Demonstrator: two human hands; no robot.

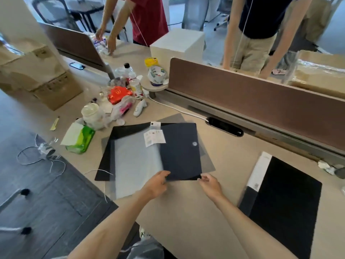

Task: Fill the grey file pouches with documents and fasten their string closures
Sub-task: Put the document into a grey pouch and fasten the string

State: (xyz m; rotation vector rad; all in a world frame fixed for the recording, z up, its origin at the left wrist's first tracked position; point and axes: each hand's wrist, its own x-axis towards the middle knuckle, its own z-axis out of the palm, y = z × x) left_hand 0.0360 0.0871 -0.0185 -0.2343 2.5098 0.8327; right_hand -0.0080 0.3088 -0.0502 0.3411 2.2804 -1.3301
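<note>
Beige desk (186,212) carries a loose stack of pouches. Dark grey pouch (179,152) lies uppermost, button closure (194,143) facing up, overlapping a translucent sleeve (134,161). Left hand (156,184) pinches its near edge, probably to open it; right hand (210,185) hovers half-curled beside the near corner, holding nothing.
</note>
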